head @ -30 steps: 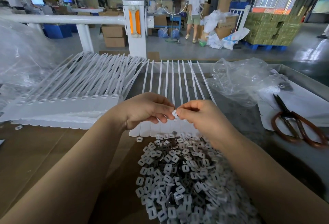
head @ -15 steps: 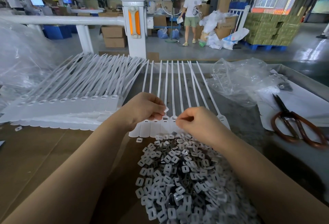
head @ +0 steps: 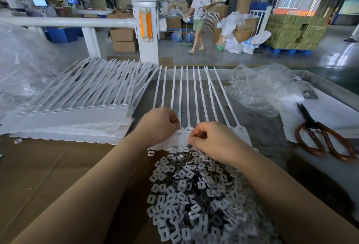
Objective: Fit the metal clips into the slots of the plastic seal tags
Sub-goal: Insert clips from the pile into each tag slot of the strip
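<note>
Both grips curl over the row of white plastic seal tags (head: 181,137) at centre: left hand (head: 160,125) pinching a tag head, right hand (head: 211,139) pinching something unclear. Small grey metal clips (head: 194,195) pile at 6 o'clock; brown-handled scissors (head: 318,139) at 3 o'clock.

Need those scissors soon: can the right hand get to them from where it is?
Probably yes: the scissors lie uncovered on white paper to the right, nothing between them and the right hand, though its grip looks busy at the tags.
</note>
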{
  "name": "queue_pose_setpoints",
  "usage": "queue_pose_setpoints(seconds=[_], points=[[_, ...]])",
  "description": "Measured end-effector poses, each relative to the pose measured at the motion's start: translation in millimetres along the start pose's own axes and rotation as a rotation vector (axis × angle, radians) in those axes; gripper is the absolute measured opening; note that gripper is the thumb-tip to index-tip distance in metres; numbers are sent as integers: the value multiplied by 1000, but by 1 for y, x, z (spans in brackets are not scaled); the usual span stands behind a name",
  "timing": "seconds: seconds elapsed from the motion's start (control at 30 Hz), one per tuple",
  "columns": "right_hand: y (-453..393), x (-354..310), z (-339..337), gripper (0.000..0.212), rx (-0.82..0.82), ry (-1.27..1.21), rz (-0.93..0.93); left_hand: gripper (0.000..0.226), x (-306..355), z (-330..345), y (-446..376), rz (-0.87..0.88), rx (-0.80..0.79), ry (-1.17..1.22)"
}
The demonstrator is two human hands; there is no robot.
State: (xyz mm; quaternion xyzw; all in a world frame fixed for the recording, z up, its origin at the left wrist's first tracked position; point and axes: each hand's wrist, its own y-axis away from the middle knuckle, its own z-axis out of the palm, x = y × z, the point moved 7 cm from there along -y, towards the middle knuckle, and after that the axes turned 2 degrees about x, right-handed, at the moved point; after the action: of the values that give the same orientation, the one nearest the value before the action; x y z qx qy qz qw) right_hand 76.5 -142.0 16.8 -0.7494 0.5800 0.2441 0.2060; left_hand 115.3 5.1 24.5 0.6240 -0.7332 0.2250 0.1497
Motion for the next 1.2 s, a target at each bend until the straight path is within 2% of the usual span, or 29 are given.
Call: queue_pose_setpoints(seconds=[0.13,0.3,0.53,0.8,1.07,1.2], points=[[0,0,1,12,-5,5,6,9,6,-4,2,67,31,-79],[1,-2,1,12,-2,13,8,13,22,-6,5,279,87,-329],[2,-3,1,9,4,9,3,19,29,-9,14,428,5,-469],[3,-3,-1,14,6,-2,9,25,39,-3,13,454,-41,-619],[3,-7,-5,7,18,-49,-35,23,36,-6,12,447,-28,-573],[5,-12,-1,4,-75,-22,-57,22,31,-8,11,385,-40,-481]])
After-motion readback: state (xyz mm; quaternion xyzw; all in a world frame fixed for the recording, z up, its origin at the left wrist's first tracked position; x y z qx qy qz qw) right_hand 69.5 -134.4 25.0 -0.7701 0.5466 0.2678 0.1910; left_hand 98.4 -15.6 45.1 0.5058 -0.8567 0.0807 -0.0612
